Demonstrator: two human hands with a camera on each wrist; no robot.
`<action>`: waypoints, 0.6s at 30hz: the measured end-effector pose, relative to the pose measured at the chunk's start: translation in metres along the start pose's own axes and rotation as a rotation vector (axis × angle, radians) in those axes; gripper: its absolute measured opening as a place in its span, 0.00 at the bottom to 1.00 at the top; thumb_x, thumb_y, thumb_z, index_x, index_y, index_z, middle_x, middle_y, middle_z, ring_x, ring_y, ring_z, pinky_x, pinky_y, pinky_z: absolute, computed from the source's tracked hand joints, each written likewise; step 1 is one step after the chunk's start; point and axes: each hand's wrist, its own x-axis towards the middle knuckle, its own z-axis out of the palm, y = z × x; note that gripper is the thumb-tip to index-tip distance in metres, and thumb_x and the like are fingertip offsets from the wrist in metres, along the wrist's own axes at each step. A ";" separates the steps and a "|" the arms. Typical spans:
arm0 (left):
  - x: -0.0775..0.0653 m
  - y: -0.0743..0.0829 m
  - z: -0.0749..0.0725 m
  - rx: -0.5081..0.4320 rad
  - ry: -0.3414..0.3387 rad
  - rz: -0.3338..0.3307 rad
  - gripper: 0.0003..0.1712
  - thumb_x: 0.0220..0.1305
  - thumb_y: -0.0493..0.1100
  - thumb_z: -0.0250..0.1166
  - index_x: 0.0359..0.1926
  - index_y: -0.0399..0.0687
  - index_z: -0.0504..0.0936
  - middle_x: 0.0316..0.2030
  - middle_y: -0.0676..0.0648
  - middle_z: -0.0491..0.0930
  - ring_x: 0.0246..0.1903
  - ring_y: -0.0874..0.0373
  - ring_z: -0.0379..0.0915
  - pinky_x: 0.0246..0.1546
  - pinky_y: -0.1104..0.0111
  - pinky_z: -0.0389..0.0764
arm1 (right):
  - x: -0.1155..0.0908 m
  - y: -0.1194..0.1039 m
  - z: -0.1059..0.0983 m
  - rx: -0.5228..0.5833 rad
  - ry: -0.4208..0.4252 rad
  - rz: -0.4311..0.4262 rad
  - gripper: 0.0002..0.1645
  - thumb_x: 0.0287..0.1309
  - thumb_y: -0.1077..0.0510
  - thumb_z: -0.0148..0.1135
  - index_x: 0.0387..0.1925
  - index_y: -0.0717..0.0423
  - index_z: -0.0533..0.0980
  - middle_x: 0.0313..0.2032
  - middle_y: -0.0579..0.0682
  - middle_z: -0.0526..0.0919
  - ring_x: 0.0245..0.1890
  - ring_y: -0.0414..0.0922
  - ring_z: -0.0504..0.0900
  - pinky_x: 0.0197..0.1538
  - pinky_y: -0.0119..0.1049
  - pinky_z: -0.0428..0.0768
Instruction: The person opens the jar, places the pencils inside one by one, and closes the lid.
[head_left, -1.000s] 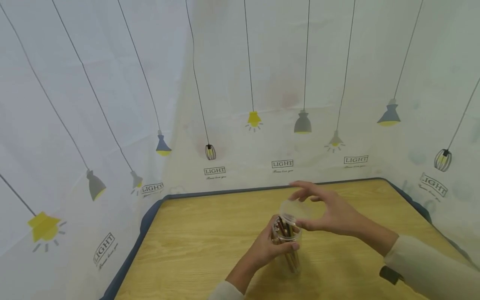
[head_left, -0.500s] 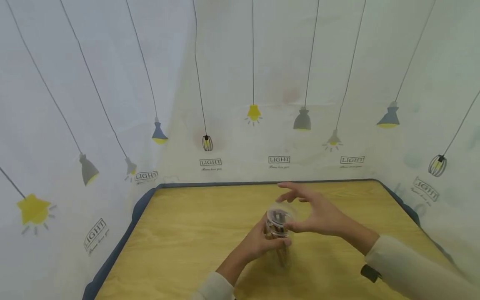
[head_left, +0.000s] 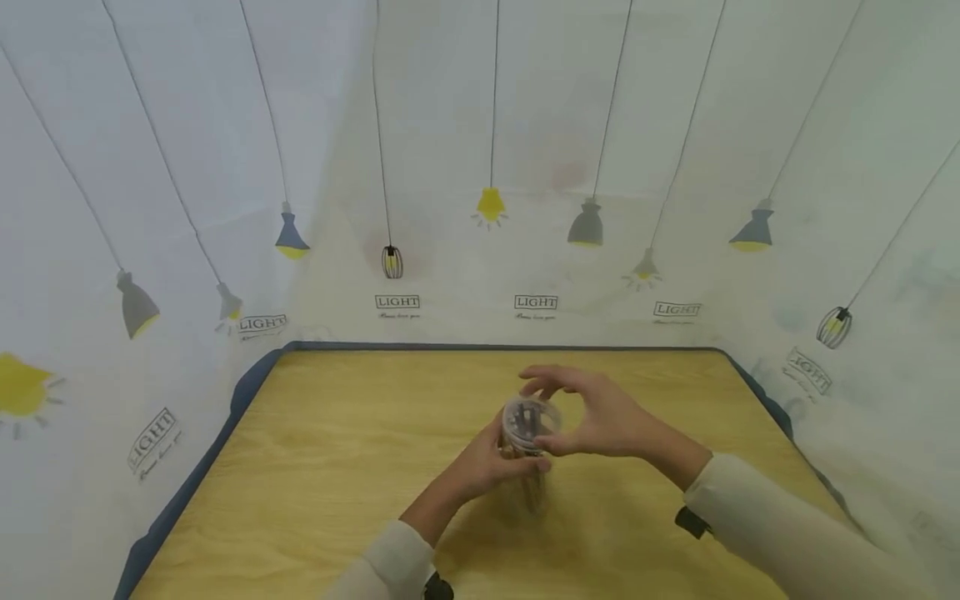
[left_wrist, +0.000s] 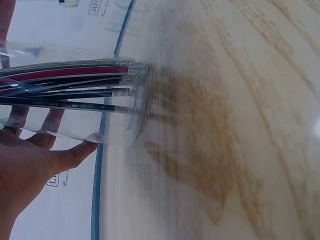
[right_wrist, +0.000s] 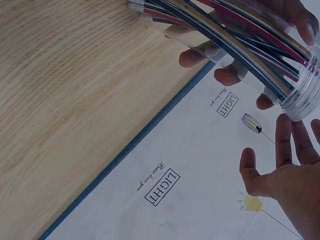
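A clear plastic jar (head_left: 530, 492) of several pencils (left_wrist: 65, 75) stands nearly upright over the wooden table in the head view. My left hand (head_left: 476, 462) grips the jar around its upper side, with the thumb across the front. A clear round lid (head_left: 531, 417) sits over the jar's mouth, the pencils visible through it. My right hand (head_left: 603, 414) holds this lid by its edge, thumb at the near rim and fingers arched to the far side. In the right wrist view, fingertips of that hand (right_wrist: 292, 175) reach the ringed top of the jar.
The wooden table (head_left: 337, 450) has a dark blue edge (head_left: 480, 345). A white cloth (head_left: 435, 108) printed with hanging lamps and "LIGHT" labels rises behind it and along both sides. A small black device (head_left: 692, 522) shows at the right sleeve.
The lid, tilted above the open mouth a second ago, has come down over it with my right hand. My left hand keeps its grip on the jar. The head view has shifted slightly.
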 end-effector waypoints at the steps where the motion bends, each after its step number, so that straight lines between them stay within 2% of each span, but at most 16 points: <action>1: 0.000 0.001 0.000 -0.001 -0.002 -0.004 0.59 0.67 0.59 0.80 0.88 0.67 0.53 0.79 0.42 0.71 0.77 0.51 0.69 0.76 0.50 0.77 | 0.000 0.000 0.000 0.000 -0.006 -0.001 0.51 0.53 0.50 0.87 0.77 0.39 0.74 0.62 0.39 0.88 0.57 0.40 0.86 0.67 0.61 0.82; 7: -0.005 0.005 -0.005 0.002 0.004 -0.032 0.61 0.68 0.59 0.79 0.89 0.67 0.50 0.80 0.44 0.69 0.78 0.49 0.68 0.77 0.47 0.76 | 0.006 -0.002 0.002 0.005 -0.030 -0.018 0.50 0.53 0.53 0.87 0.76 0.41 0.75 0.62 0.40 0.89 0.57 0.42 0.86 0.68 0.60 0.81; 12: -0.002 0.002 -0.010 0.017 -0.004 -0.029 0.57 0.68 0.60 0.79 0.87 0.69 0.54 0.78 0.49 0.71 0.77 0.51 0.69 0.76 0.49 0.77 | 0.007 -0.004 0.004 -0.003 -0.019 -0.033 0.51 0.52 0.54 0.87 0.77 0.42 0.74 0.62 0.41 0.89 0.56 0.43 0.86 0.70 0.62 0.80; 18: -0.002 0.001 -0.007 -0.001 -0.021 -0.017 0.58 0.68 0.61 0.79 0.88 0.69 0.54 0.79 0.44 0.71 0.76 0.53 0.69 0.75 0.52 0.78 | 0.006 -0.005 0.002 -0.021 -0.011 -0.046 0.51 0.52 0.54 0.87 0.77 0.42 0.74 0.61 0.40 0.89 0.56 0.42 0.85 0.69 0.64 0.80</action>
